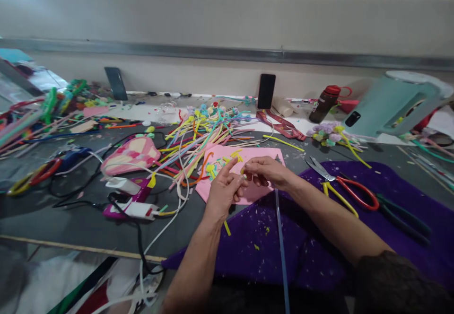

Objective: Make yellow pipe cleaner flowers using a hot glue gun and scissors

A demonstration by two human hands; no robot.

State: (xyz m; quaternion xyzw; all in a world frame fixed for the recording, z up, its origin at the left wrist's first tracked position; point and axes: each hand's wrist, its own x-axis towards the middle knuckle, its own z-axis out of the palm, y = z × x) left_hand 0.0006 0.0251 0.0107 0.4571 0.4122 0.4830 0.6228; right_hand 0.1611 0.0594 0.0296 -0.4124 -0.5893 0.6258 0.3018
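My left hand (227, 184) and my right hand (266, 171) meet over a pink sheet (205, 193). Both are closed in a pinch, fingertips close together at a tiny yellow piece (243, 169), seemingly pipe cleaner and mostly covered by the fingers. The left index finger points up, a little apart from the pinch. Short yellow cut pieces (212, 168) lie on the sheet just beyond my left hand, mixed with a few green ones. A loose yellow piece (227, 228) rests below the sheet by my left wrist.
Long coloured pipe cleaners (198, 139) are heaped behind the sheet. Red-handled scissors (354, 191) and dark-handled pliers (402, 219) lie on purple cloth (255, 252) to the right. Leftward are a power strip (142, 196) and cables. A phone (266, 91), bottle (325, 105) and kettle (386, 106) stand behind.
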